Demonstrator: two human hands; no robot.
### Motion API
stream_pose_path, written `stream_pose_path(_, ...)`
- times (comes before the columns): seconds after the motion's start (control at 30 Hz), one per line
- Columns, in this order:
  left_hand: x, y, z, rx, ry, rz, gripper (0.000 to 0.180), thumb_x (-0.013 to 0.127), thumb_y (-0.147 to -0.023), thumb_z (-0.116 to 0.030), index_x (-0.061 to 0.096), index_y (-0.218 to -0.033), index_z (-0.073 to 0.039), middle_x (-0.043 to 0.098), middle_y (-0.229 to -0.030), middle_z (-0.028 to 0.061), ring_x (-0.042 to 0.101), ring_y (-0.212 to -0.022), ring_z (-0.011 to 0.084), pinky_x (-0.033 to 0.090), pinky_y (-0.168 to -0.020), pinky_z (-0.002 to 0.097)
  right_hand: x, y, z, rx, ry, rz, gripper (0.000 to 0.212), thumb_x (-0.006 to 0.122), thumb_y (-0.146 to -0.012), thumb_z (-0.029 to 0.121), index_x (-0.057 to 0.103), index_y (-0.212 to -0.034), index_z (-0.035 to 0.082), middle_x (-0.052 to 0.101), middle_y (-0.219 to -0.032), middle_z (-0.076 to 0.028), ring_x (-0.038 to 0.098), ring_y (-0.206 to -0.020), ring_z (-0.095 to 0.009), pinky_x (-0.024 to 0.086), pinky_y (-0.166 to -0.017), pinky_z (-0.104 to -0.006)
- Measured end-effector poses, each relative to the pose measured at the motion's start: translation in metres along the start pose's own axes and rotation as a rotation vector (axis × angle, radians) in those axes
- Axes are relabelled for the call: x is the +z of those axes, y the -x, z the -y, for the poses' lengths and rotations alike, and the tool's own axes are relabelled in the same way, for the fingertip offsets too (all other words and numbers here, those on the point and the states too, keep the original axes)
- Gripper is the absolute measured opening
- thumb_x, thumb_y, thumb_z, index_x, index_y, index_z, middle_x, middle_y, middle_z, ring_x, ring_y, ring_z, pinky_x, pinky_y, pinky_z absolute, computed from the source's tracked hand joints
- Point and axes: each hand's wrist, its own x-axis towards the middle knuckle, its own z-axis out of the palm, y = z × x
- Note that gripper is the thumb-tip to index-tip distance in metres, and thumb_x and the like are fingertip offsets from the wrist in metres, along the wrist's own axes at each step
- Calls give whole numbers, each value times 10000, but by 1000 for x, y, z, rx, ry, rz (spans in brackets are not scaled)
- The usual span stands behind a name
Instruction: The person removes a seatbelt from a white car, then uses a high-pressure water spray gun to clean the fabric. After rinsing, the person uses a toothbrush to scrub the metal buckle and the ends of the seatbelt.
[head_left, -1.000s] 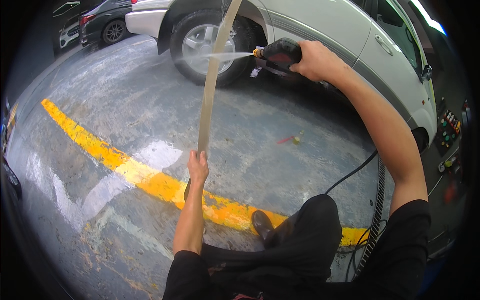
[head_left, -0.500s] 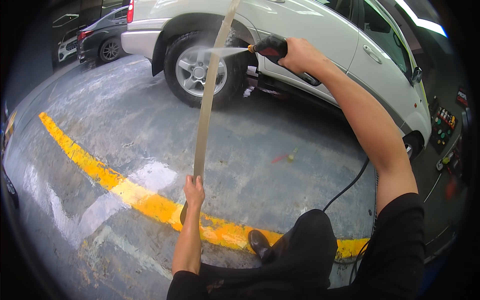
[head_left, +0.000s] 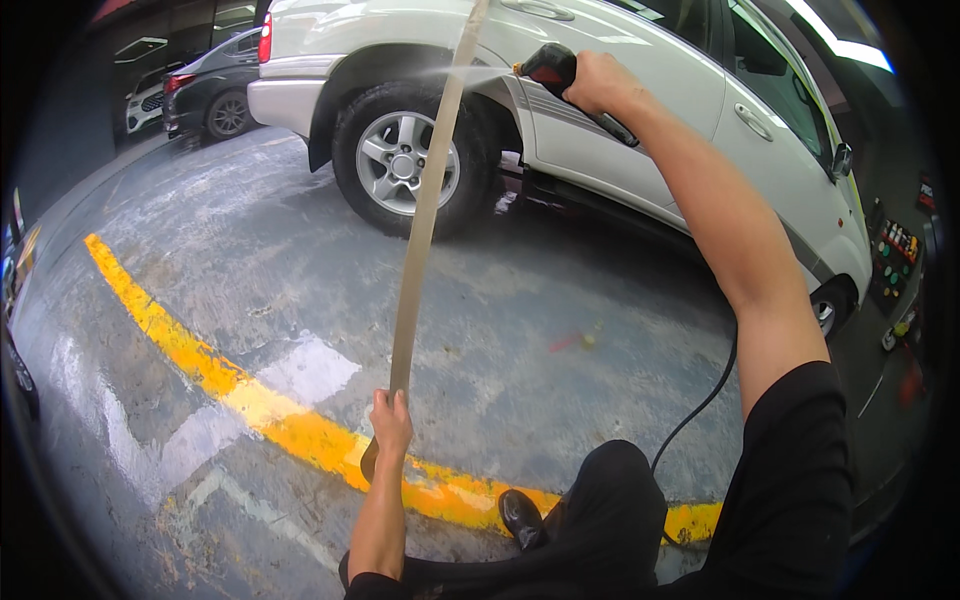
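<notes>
My left hand (head_left: 392, 420) is closed round the lower part of a long, flat, beige strip (head_left: 431, 190). The strip stands nearly upright, leaning slightly right, and its top runs out of view. Up at the right, my right hand (head_left: 605, 85) grips a black and red spray gun (head_left: 550, 70) with a brass-coloured nozzle. A white jet of water (head_left: 492, 74) shoots leftward from it onto the upper part of the strip, and mist drifts beyond. Behind the strip is the rear wheel (head_left: 380, 160) of a white car (head_left: 650, 120); the gun is in front of its side.
A black hose (head_left: 712, 390) curves over the wet grey floor beside my right leg. A worn yellow line (head_left: 300, 430) crosses the floor by my shoe (head_left: 522, 517). A dark car (head_left: 225, 95) stands far left. Several bottles (head_left: 898, 240) are at the far right.
The spray gun has risen, and its jet now meets the strip higher up, level with the wheel arch instead of the wheel. My left hand still holds the strip. The view has shifted slightly.
</notes>
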Motion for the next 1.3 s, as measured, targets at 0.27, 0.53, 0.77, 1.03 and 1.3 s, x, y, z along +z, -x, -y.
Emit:
stream_pose_path(0.27,15,4,4,-6,-55,-41,217,604,-966,-205,539,-941,0,644,-794,245,640,-770,452,482,-670,475,19,-69,-21,34,-25,-58,387,628,-816,149,666,-1179,20,674,-1206,-214,644,-1146,-364,521,-966,-452)
stream_pose_path(0.53,29,7,-5,-219,-51,-43,191,622,-953,-172,551,-933,4,637,-767,234,637,-730,433,476,-652,475,24,-177,-36,49,-18,-3,400,616,-840,159,654,-1214,26,660,-1248,-210,638,-1168,-358,519,-970,-444)
stream_pose_path(0.77,31,14,-11,-262,-156,-59,164,614,-963,-155,567,-972,3,649,-801,236,644,-760,437,486,-672,469,22,-265,-43,52,11,-20,394,614,-833,140,656,-1207,22,669,-1222,-217,654,-1132,-363,523,-956,-444)
stream_pose_path(1.03,36,22,-28,-306,-217,-56,149,600,-969,-136,565,-1006,4,655,-857,249,641,-818,459,490,-698,472,16,-345,-49,37,25,-21,368,625,-828,138,675,-1170,14,680,-1192,-217,668,-1106,-351,535,-924,-440)
stream_pose_path(1.3,34,33,-58,-355,-297,-93,132,604,-961,-121,559,-973,2,638,-835,249,623,-796,470,476,-668,486,7,-407,-59,23,32,-52,379,625,-828,158,686,-1173,14,676,-1216,-210,660,-1135,-347,530,-937,-425)
